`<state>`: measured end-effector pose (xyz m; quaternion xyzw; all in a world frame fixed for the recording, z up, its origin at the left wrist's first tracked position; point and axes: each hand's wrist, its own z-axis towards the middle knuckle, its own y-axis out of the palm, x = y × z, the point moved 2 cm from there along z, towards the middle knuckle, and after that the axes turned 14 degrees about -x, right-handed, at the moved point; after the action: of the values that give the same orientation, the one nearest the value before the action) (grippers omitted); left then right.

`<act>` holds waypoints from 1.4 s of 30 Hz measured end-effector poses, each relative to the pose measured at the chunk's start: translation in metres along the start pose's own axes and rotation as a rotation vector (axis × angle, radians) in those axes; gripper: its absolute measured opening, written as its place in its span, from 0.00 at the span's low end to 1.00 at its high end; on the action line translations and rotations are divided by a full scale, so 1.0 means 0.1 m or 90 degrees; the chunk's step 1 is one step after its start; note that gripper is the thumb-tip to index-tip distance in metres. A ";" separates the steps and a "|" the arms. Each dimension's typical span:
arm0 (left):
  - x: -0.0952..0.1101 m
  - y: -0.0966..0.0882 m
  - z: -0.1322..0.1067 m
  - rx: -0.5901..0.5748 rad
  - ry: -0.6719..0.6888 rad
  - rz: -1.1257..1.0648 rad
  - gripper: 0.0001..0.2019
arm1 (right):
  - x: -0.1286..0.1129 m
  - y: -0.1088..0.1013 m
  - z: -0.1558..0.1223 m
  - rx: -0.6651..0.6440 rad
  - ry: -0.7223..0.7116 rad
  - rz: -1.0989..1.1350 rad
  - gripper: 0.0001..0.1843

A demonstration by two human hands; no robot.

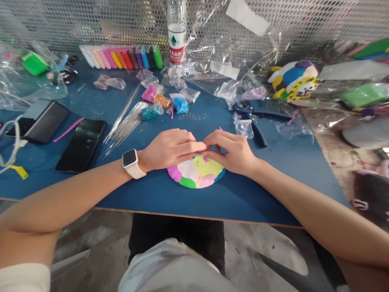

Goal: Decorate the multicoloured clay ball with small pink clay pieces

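Observation:
A flat round clay disc (197,173) of pink, white, yellow, green and blue patches lies on the blue table (158,194) near its front edge. My left hand (170,148), with a white smartwatch (131,162) on the wrist, rests over the disc's far left edge with fingers curled. My right hand (232,150) meets it from the right. The fingertips of both hands pinch together on a small purple-pink bit of clay (204,153) just above the disc.
Two black phones (81,144) (41,121) lie at left beside a bundle of thin metal rods (124,121). Bagged clay lumps (165,103), a row of coloured clay sticks (121,58), a water bottle (177,30), dark pliers (258,117) and a clay figure (293,81) sit behind.

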<state>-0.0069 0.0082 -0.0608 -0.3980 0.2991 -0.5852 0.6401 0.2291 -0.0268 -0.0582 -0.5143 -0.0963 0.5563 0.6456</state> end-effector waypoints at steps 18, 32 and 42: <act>0.02 0.01 -0.03 -0.001 -0.031 -0.006 0.10 | -0.08 0.00 0.04 -0.005 0.047 0.063 0.10; 0.05 -0.02 -0.03 0.002 -0.022 0.004 0.09 | -0.10 -0.02 0.03 0.000 0.066 0.015 0.06; 0.02 -0.03 0.00 0.058 -0.022 -0.014 0.12 | -0.06 0.00 0.01 0.039 0.092 0.028 0.05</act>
<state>-0.0083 0.0058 -0.0580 -0.3817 0.2569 -0.5983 0.6560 0.2262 -0.0307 -0.0546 -0.5353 -0.0213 0.5347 0.6536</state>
